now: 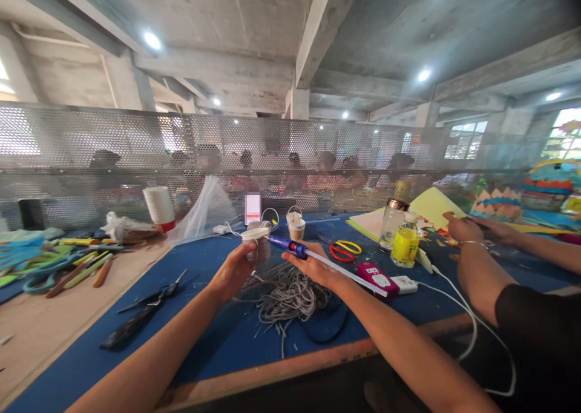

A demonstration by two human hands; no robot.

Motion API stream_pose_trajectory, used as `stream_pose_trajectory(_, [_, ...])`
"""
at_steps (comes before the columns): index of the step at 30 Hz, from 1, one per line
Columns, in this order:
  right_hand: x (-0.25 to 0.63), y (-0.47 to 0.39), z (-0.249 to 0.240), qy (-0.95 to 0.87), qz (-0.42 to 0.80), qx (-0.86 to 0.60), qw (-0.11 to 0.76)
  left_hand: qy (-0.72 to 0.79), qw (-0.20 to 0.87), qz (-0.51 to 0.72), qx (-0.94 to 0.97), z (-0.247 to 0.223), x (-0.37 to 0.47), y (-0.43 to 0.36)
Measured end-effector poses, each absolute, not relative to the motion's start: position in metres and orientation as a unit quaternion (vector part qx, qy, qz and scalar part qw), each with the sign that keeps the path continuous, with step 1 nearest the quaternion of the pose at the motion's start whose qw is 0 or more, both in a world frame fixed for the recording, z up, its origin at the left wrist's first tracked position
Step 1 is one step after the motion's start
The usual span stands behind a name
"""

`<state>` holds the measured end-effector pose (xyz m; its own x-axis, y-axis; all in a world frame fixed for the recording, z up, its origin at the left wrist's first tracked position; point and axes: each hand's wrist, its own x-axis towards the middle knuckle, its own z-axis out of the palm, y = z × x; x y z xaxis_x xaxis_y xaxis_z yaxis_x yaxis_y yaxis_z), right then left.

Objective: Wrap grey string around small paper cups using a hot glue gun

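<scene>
Forearms entered from the lower edge of the frame and met at centre over the blue bench. Left hand had its grip closed round a small jar with a white lid, held upright just above a loose heap of grey cord. Right hand had its grip clamped on a blue-tipped glue gun, its nozzle pointing left and almost touching the jar lid; a white stick trailed from it toward lower right. Step judged: gluing at the jar's top; next move would call for a steady nozzle and slow turning of the jar. A co-worker's hands worked paper at right. Jar contents, the nozzle contact point and figures behind the mesh screen were hard to make out.
</scene>
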<state>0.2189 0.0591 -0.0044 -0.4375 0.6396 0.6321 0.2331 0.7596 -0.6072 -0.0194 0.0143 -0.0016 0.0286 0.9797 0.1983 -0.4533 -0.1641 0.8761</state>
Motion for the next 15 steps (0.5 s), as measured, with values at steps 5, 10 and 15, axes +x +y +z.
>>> stream_pose_trajectory(5, [0.2187,0.0594,-0.0037,-0.819,0.209,-0.273,0.46,0.306,0.584,0.619,0.426,-0.0004,-0.0202,0.0139])
stream_pose_trajectory(10, [0.2195,0.0571,-0.0011,-0.819,0.206,-0.275,0.46,0.317,0.582,0.627,0.41,0.0008,-0.0202,0.0137])
stream_pose_trajectory(15, [0.2191,0.0533,0.0026,-0.814,0.215,-0.28,0.46,0.311,0.589,0.621,0.413,0.0006,-0.0201,0.0135])
